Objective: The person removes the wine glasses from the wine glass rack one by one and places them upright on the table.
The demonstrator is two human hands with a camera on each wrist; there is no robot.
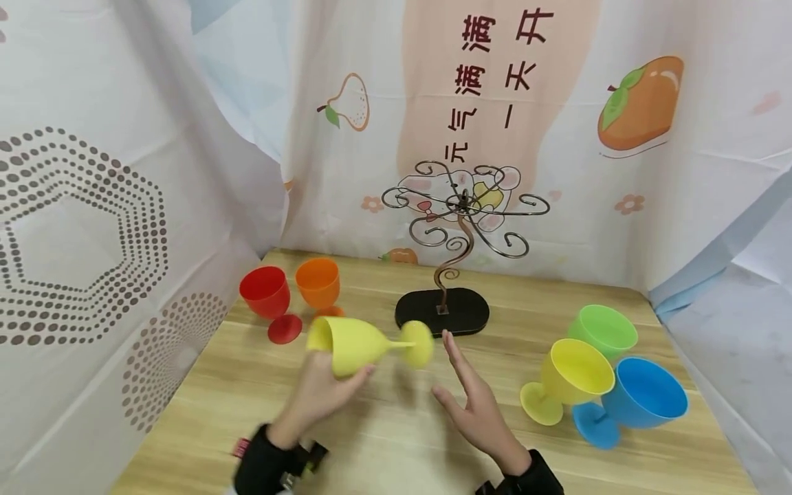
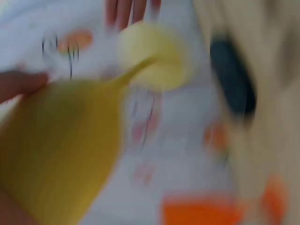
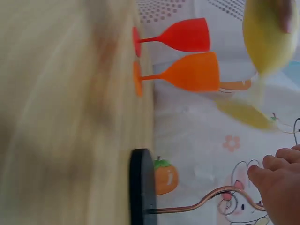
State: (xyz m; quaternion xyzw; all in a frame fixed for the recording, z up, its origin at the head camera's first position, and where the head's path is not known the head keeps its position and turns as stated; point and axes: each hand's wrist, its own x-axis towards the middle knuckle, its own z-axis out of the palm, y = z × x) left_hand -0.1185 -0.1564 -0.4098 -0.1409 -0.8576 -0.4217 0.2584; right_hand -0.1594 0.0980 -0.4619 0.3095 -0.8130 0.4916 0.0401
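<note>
A yellow plastic goblet (image 1: 359, 344) lies on its side in the air above the table, its mouth to the left and its foot to the right. My left hand (image 1: 322, 395) grips it by the bowl near the rim, the thumb along the near side. Close to the right of the foot is my right hand (image 1: 473, 409), fingers extended and thumb apart, holding nothing. In the left wrist view the goblet (image 2: 61, 140) is blurred, with fingertips of the right hand (image 2: 129, 10) beyond its foot. The right wrist view shows the right hand (image 3: 280, 183) below the blurred goblet (image 3: 269, 37).
A red goblet (image 1: 266, 292) and an orange goblet (image 1: 318, 283) stand at the back left. On the right, green (image 1: 603, 330), yellow (image 1: 578, 371) and blue goblets (image 1: 650, 392) stand close together. A curly metal rack (image 1: 464, 240) on a black base (image 1: 476, 309) stands at the back, before a printed curtain (image 1: 346, 172).
</note>
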